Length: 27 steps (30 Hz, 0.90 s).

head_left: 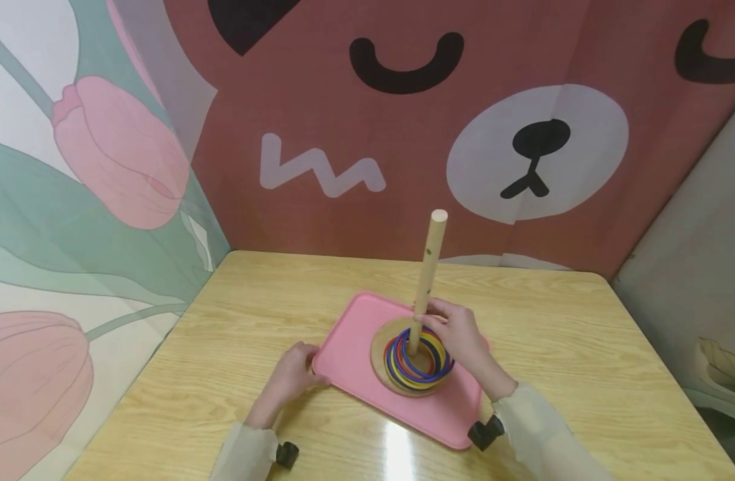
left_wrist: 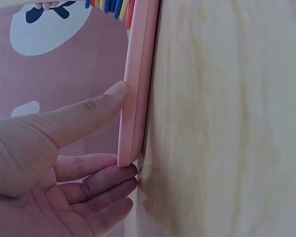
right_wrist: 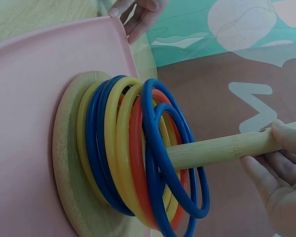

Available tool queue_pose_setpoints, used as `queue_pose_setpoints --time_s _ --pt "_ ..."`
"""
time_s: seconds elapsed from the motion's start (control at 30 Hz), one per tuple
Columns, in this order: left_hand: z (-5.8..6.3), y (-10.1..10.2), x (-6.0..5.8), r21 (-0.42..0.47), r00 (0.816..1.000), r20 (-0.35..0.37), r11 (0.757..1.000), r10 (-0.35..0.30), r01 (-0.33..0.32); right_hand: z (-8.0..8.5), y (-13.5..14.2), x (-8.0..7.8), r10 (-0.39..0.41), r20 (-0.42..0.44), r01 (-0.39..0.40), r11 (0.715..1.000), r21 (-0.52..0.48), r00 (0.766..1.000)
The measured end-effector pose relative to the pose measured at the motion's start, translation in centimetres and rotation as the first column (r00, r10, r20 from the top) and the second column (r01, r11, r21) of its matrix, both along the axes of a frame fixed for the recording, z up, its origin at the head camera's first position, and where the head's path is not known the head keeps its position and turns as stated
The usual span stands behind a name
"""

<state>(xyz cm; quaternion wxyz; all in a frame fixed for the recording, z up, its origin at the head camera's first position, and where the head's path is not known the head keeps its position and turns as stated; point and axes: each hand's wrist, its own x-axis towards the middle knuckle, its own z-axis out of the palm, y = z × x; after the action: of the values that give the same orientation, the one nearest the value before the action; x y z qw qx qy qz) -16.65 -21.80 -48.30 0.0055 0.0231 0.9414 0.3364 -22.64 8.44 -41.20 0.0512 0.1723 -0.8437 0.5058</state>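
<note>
A pink tray (head_left: 349, 341) lies on the table, turned at an angle. On it stands a round wooden base (head_left: 379, 347) with a tall wooden pole (head_left: 430, 257). Several blue, yellow and red rings (right_wrist: 111, 123) are stacked around the pole at the base; the top blue ones lie tilted. My right hand (head_left: 460, 334) pinches the pole above the rings between thumb and fingers. At the tray's left corner, my left hand (head_left: 292, 374) holds the edge, its thumb (left_wrist: 101, 101) on the rim and its fingers at the corner, as the left wrist view shows.
The wood-grain table (head_left: 247, 307) extends around the tray on all sides. Behind it hangs a cloth with a bear face (head_left: 319, 227), and a tulip-patterned cloth (head_left: 121, 153) is at the left. A pale wall or panel (head_left: 692, 254) borders the right side.
</note>
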Motion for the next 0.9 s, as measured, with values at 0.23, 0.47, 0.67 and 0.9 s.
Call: queue_pose_setpoints --time_s 0.23,0.47,0.67,0.9 --pt "0.0 0.0 0.1 -0.026 1.000 0.001 1.000 -0.012 0.012 0.0 0.0 0.0 0.011 0.012 -0.011 1.000 -0.011 1.000" --pt "0.3 0.1 0.1 -0.036 1.000 0.007 0.999 -0.001 0.001 0.1 0.0 -0.1 0.042 -0.033 -0.041 0.999 0.032 0.999" --pt "0.4 0.2 0.1 -0.054 1.000 0.005 0.999 -0.001 0.001 0.1 0.0 -0.6 0.075 -0.086 -0.070 0.996 0.064 0.993" --pt "0.6 0.4 0.1 -0.068 1.000 -0.004 0.998 -0.013 0.013 0.4 -0.1 -1.0 0.084 -0.084 -0.076 0.993 0.086 0.993"
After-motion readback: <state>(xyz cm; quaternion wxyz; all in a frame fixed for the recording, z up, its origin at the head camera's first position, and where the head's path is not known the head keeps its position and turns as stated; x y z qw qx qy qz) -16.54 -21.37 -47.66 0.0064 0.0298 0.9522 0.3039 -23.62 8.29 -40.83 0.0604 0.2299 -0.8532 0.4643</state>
